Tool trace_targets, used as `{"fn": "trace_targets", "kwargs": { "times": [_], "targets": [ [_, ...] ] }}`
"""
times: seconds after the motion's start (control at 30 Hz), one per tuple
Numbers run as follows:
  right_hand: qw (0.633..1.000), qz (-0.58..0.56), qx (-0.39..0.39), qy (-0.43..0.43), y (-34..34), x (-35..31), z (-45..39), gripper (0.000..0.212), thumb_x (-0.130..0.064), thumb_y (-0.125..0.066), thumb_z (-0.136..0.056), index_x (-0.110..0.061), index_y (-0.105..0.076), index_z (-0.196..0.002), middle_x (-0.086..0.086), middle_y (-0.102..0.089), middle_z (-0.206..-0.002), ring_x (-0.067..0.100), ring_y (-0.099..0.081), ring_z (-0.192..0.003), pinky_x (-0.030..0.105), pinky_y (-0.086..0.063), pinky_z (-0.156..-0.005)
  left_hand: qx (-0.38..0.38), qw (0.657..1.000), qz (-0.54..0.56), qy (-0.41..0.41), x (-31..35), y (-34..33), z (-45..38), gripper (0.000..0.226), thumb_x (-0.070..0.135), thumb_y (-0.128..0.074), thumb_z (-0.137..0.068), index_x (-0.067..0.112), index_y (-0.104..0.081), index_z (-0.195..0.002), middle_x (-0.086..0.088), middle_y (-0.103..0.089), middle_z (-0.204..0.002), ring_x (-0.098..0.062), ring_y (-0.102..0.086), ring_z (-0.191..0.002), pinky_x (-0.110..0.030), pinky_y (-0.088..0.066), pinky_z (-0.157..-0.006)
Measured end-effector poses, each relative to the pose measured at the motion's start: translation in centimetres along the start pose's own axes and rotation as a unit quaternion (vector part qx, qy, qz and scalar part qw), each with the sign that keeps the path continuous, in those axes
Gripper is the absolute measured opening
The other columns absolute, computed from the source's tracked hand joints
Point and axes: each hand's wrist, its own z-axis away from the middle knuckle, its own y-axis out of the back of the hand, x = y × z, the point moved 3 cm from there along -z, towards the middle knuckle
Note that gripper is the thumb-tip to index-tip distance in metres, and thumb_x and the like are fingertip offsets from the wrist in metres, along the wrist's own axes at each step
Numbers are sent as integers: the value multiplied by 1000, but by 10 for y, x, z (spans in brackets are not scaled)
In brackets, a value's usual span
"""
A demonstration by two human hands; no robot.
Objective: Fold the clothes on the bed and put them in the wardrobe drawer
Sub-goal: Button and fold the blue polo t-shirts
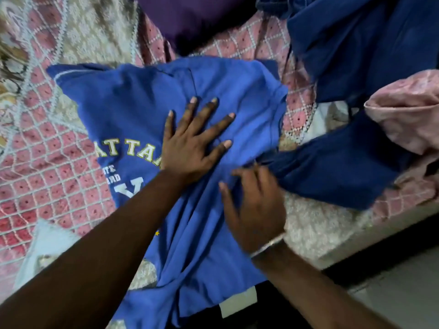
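A medium-blue T-shirt (133, 110) with cream and yellow lettering is spread flat across the patterned bed (47, 176), its lower part creased and hanging over the bed's near edge. A darker navy garment (351, 43) is heaped at the upper right, one part touching the T-shirt's right edge, and a crumpled pink garment (408, 110) lies beside it.

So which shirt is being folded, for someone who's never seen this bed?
On the pink patterned bedspread, it is the blue T-shirt under the left hand. Unlike the darker navy clothes beside it, it bears pale printed letters.
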Motion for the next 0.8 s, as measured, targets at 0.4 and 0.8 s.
{"fn": "trace_targets", "kwargs": {
  "times": [0.4,0.8],
  "targets": [
    [945,-199,-61,-253,-31,-22,56,17,-34,-40,-100,-20,-44,-91,-4,-49,-71,16,-51,-62,39,-37,-53,22,999,-4,32,-3,-11,-3,52,63,-21,-99,54,-16,-150,17,-11,-164,-14,-5,-152,-51,-6,-118],
    [833,-374,4,-408,-57,-25,103,21,-31,-70,-84,-17,-62,-70,-2,-64,-65,16,-62,-68,43,-51,-71,52,951,67,-299,3,24,14,37,39,-47,-100,47,-52,-136,15,-39,-153,-21,-30,-146,-52,-27,-109]
  ]
}}
